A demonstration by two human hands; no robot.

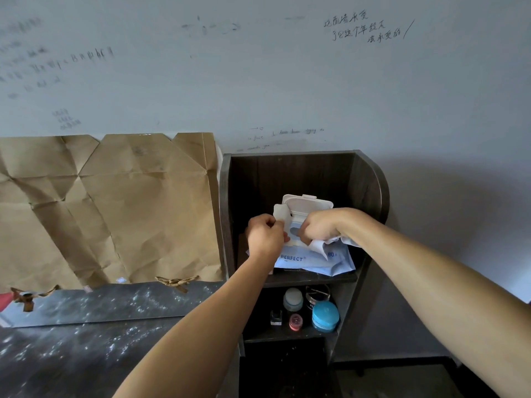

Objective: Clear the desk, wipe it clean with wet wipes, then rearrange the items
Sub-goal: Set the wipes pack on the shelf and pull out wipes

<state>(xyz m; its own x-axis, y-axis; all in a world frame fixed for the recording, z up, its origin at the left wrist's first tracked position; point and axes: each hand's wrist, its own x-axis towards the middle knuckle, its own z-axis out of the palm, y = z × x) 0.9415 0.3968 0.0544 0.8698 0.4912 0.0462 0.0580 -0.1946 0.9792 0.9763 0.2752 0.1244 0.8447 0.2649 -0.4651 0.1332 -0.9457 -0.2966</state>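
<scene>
A blue wet wipes pack [316, 261] lies on the top shelf of a dark wooden rack [370, 185], its white flip lid [307, 203] standing open. My left hand [265, 235] pinches a small white seal flap [281, 214] at the pack's opening. My right hand [321, 226] rests over the opening and grips a crumpled white wipe [319, 247] that hangs below the palm. The dark desk top [86, 354] spreads at lower left, speckled with white dust.
Creased brown paper [115, 208] covers the wall behind the desk. On the shelf below the wipes stand a blue jar [325, 315], a white-capped jar [293, 299], a small pink pot [296, 321] and a small dark bottle [275, 316]. Handwriting marks the wall.
</scene>
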